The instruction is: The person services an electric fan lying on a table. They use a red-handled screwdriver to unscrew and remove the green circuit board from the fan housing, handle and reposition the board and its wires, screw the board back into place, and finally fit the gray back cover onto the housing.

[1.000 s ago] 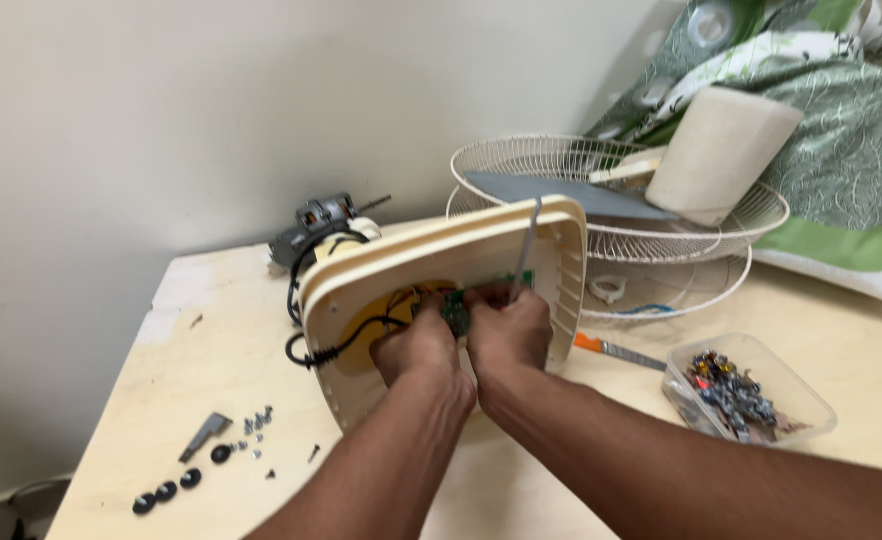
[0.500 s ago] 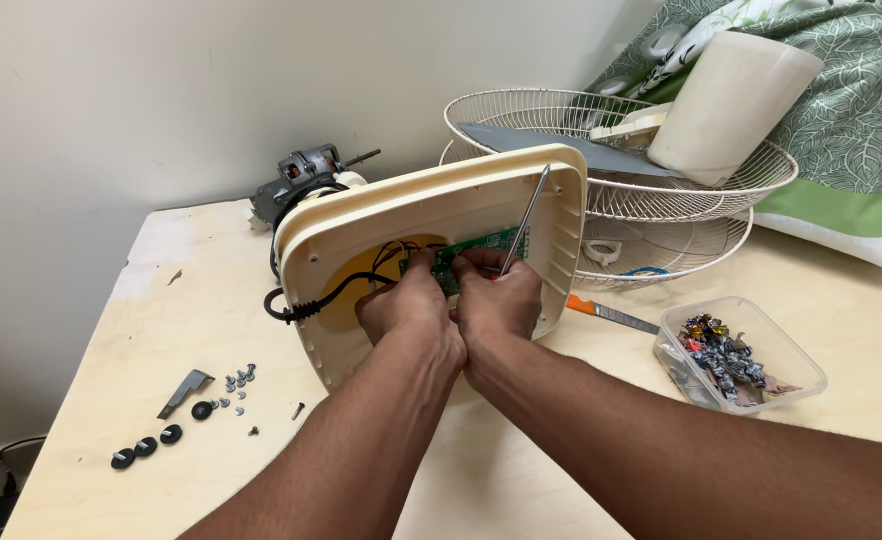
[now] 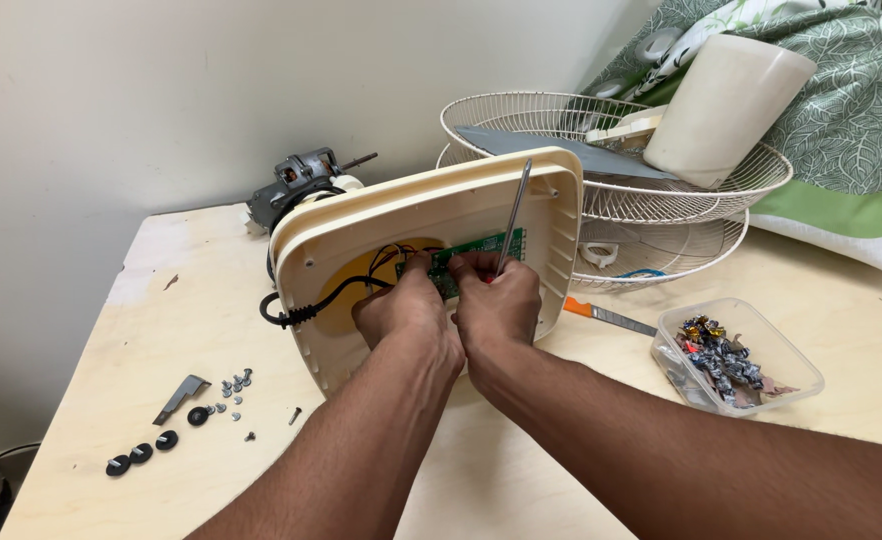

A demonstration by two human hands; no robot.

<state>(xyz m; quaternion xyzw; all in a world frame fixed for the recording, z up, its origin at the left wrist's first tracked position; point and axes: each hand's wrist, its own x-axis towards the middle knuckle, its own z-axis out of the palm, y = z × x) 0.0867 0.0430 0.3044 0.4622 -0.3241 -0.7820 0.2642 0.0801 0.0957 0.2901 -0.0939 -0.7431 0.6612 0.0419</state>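
Nearest the camera, both forearms extend over the pale wooden table [image 3: 521,470]. On its near left area lie four small black round caps [image 3: 151,450], a cluster of small silver screws [image 3: 233,385] and a bent grey metal bracket [image 3: 183,396]. On the near right stands a clear rectangular plastic tub [image 3: 773,350] filled with small mixed parts.

At mid-table, the cream rectangular plastic fan base housing [image 3: 551,225] stands tilted on its edge, open underside toward the camera. The left hand [image 3: 406,312] is closed, fingertips pinching at the red and black wires beside the green circuit board [image 3: 486,247] inside the housing. The right hand [image 3: 501,300] is closed around the handle of a screwdriver with a thin steel shaft [image 3: 513,215]; the shaft rises above the housing rim. The two hands touch each other. A black power cord [image 3: 306,310] exits the housing at the left. An orange-handled tool [image 3: 606,315] lies just right of the housing.

Farther back, a grey electric motor [image 3: 296,180] sits behind the housing. White wire fan guards [image 3: 681,200] are stacked at the right, carrying a grey fan blade [image 3: 561,150] and a cream plastic cover [image 3: 721,105]. Green leaf-patterned fabric [image 3: 851,110] lies beyond.
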